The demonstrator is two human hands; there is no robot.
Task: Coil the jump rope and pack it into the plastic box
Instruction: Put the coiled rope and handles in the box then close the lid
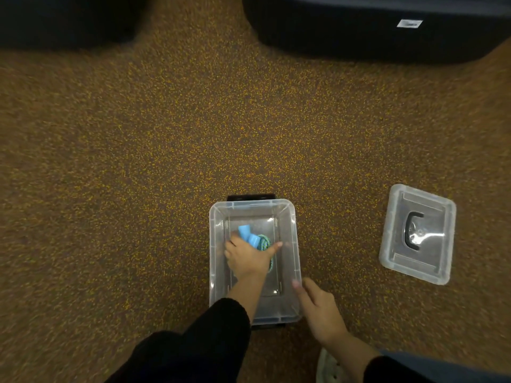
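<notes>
A clear plastic box (293, 233) stands open on the speckled carpet near the bottom middle. Inside it my left hand (247, 258) grips the coiled jump rope (262, 242), whose blue handles and green-blue cord stick out past my fingers. The hand covers most of the coil. My right hand (320, 310) hovers at the box's near right corner, fingers loosely apart, holding nothing; I cannot tell whether it touches the rim.
The box's clear lid (398, 244) with a black handle lies flat on the carpet to the right. Dark upholstered furniture (373, 31) spans the far edge, another dark piece (66, 20) at far left. A white shoe (329, 367) shows at the bottom.
</notes>
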